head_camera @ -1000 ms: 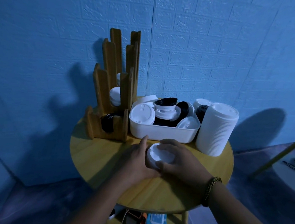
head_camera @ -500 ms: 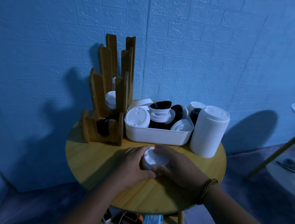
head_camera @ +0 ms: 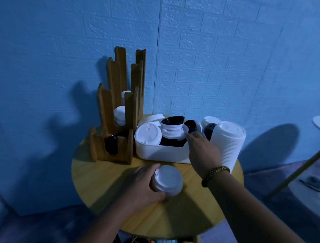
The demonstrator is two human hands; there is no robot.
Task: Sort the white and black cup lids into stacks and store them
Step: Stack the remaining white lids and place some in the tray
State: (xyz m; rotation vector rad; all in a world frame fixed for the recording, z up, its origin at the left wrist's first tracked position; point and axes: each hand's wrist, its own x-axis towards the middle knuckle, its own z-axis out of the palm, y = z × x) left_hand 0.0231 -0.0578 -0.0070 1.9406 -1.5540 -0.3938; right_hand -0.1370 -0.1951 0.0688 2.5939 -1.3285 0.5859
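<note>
**Right hand at the bin, left hand on the sorted stack**

Head view. Your left hand [head_camera: 142, 185] grips the short stack of white lids [head_camera: 167, 180], fingers curled round its left side; the stack stands upright on the table [head_camera: 186, 219], near its front. Your right hand [head_camera: 203, 153] reaches over the near right corner of the white bin [head_camera: 158, 153], where white and black lids lie mixed. Its forefinger tip lies at the right rim of a loose white lid [head_camera: 173, 135], which sits roughly flat under an upturned black lid [head_camera: 172, 120]. The other fingers dip behind the bin wall, so you cannot tell whether they pinch anything. The loose lid lies just left of and beyond the right fingertips, well apart from the left hand: the right hand is plainly the nearer. The likely next move is a pinch on that rim, then a carry back toward you onto the held stack. The wooden rack [head_camera: 115, 117] stands left of the bin, touching or nearly so.
</note>
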